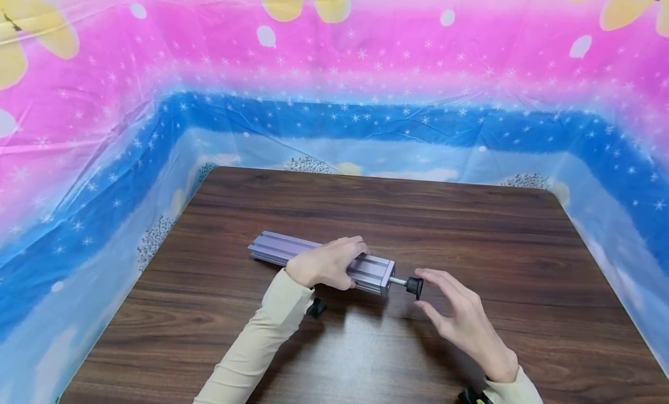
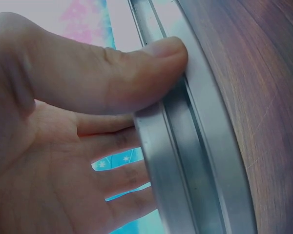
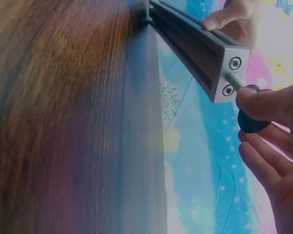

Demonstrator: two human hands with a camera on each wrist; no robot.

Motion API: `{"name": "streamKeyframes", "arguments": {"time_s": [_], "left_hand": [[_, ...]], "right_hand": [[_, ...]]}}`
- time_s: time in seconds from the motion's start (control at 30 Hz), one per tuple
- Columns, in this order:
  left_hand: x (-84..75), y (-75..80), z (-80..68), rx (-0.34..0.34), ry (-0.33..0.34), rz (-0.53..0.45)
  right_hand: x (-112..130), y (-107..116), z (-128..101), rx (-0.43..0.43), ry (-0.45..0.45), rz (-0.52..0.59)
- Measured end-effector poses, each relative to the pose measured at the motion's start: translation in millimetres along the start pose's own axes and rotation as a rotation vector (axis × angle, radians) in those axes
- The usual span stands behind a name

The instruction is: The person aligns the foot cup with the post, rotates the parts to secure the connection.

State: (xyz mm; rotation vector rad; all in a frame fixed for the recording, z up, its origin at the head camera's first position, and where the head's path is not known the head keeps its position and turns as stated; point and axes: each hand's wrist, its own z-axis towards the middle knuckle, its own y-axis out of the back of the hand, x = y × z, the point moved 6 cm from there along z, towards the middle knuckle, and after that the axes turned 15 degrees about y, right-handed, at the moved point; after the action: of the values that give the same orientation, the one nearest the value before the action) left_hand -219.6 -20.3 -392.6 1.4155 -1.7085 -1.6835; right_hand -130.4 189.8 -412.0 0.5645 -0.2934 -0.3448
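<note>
A silver aluminium profile [image 1: 282,245] with long slots lies tilted across the table in the head view. My left hand [image 1: 331,262] grips it near the middle, thumb on the near side and fingers over the far side. In the left wrist view the thumb [image 2: 146,73] presses along a slot. A threaded stud [image 1: 399,281] sticks out of the profile's end plate [image 3: 231,73], between two screws. On the stud sits a black levelling foot [image 1: 415,287]. My right hand [image 1: 462,314] pinches its rim between thumb and fingertips; other fingers stand spread in the right wrist view.
The brown wood-grain table [image 1: 418,218] carries the profile. A pink and blue printed cloth [image 1: 334,119] hangs round its back and sides. Black wrist straps [image 1: 316,307] show at the cream sleeves [image 1: 261,340].
</note>
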Motion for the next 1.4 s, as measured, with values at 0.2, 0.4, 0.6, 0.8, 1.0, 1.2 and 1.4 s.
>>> {"name": "streamKeyframes", "arguments": {"time_s": [0.2, 0.4, 0.6, 0.8, 1.0, 1.2, 1.4], "left_hand": [[-0.1, 0.6, 0.7, 0.01, 0.01, -0.005], [0.2, -0.3, 0.7, 0.009, 0.01, -0.007], [0.3, -0.8, 0.3, 0.001, -0.003, -0.011], [0.9, -1.7, 1.3, 0.003, -0.001, -0.007], [-0.2, -1.4, 1.2, 0.006, 0.004, 0.0], [-0.2, -0.4, 0.2, 0.004, 0.006, -0.001], [0.9, 0.3, -1.5, 0.011, 0.017, -0.023]], "right_hand": [[-3, 0, -3, 0.036, -0.071, -0.056], [-7, -2, -8, 0.1, -0.173, -0.12], [-12, -5, -8, 0.14, -0.282, -0.129], [-14, -7, -9, 0.162, -0.378, -0.123], [-12, -4, -9, 0.141, -0.304, -0.126], [-3, -4, -4, 0.089, -0.116, -0.015], [2, -2, 1, -0.015, 0.045, 0.018]]}}
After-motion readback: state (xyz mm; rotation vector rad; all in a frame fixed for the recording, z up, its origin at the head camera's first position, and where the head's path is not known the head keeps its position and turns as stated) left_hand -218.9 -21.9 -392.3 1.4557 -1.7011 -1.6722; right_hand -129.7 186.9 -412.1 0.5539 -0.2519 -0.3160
